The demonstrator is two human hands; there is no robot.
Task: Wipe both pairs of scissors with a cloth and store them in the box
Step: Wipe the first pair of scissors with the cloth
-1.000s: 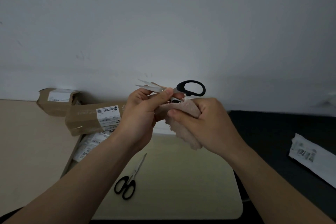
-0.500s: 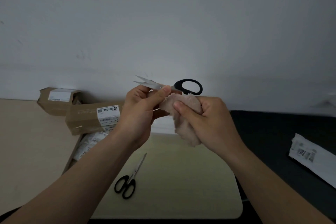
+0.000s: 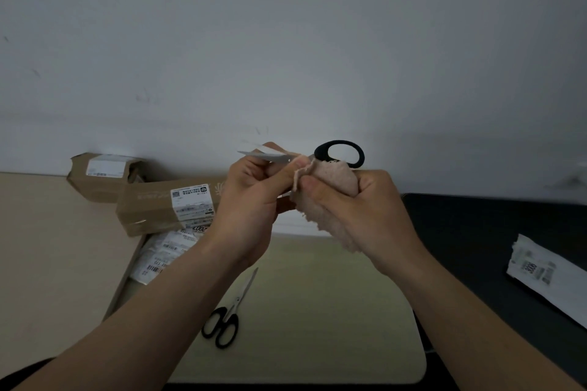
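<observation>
The step in hand looks best done by drawing the cloth [image 3: 330,194] along the flats, away from the cutting edges. Both hands are raised. The left hand [image 3: 251,200] pinches the blades of one pair of scissors [image 3: 265,154], and the right hand [image 3: 362,209] has its fingers curled round the bunched cloth by the handle. The other scissors [image 3: 227,316] lie on the surface [image 3: 317,327] below.

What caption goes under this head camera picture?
Left hand grips scissors by the blades, right hand presses a cloth on them; another pair lies below.

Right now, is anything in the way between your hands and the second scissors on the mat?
Nothing visible. The second scissors lie uncovered on the mat, below the left hand. That hand grips the first scissors; the right hand grips the cloth.
</observation>
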